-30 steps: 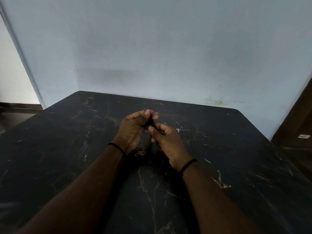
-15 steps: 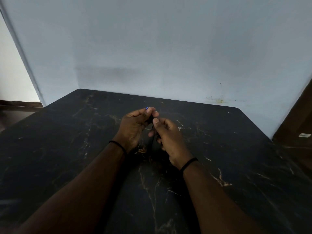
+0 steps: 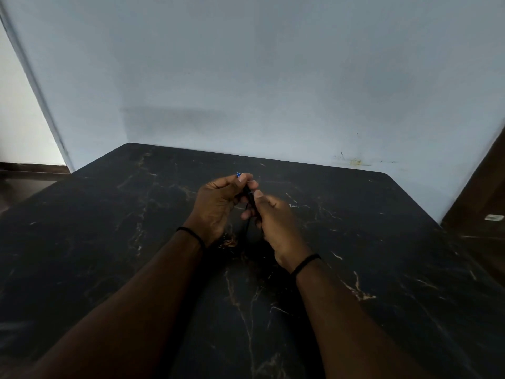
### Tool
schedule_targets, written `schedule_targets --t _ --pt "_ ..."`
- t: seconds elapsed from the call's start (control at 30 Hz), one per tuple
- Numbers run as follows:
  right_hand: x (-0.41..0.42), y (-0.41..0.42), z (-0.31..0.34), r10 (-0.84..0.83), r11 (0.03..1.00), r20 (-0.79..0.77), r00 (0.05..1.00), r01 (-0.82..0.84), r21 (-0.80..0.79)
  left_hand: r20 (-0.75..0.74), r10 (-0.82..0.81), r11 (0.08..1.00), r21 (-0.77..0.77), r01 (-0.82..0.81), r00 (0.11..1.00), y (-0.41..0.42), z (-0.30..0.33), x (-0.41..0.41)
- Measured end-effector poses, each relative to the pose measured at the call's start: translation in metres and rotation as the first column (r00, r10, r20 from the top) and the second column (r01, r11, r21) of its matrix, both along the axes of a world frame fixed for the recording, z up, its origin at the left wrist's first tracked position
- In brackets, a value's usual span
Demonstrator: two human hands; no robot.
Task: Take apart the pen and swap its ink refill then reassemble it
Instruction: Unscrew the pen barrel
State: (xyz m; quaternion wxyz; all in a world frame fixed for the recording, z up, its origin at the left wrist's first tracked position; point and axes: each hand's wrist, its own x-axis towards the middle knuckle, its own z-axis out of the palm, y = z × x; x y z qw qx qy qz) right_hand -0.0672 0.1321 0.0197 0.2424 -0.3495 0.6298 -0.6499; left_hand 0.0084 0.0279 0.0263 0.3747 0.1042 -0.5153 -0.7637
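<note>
Black pen [image 3: 250, 199], one, gripped by two hands: left hand [image 3: 218, 206], right hand [image 3: 276, 222].

The table [image 3: 355, 242] looks like polished dark stone, black marble with pale and rusty veins, smooth and faintly glossy. The pen [image 3: 250, 199] looks like black plastic, dull in the dim light, with a small bright blue tip [image 3: 238, 175] at its far end. Each wrist carries a thin black band [image 3: 306, 262], matt, cord or elastic. The wall [image 3: 273, 77] behind the table's far edge is matt painted plaster, scuffed near the far right corner.
</note>
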Motion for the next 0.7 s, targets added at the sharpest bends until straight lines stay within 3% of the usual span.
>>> schedule_targets --t 0.17,0.43,0.53,0.7 --pt "-0.0012 0.0003 -0.0019 -0.024 1.0 -0.081 0.996 0.024 -0.005 0.012 0.047 0.999 -0.011 -0.046 0.999 -0.0015 -0.0002 -0.0011" --pt "-0.001 -0.0003 -0.0003 -0.034 0.999 -0.026 0.999 0.033 -0.042 0.012 0.028 1.0 0.009 -0.028 1.0 0.0002 -0.001 -0.0034" --pt "-0.0011 -0.0026 -0.0015 -0.063 0.998 -0.092 0.994 0.065 0.016 0.01 0.029 0.999 -0.022 -0.029 1.0 0.0026 0.0001 -0.0019" --pt "-0.0034 -0.0011 -0.0022 -0.079 0.997 -0.097 0.992 0.077 -0.021 0.023 0.073 0.997 -0.017 -0.073 0.997 0.0012 0.001 -0.0027"
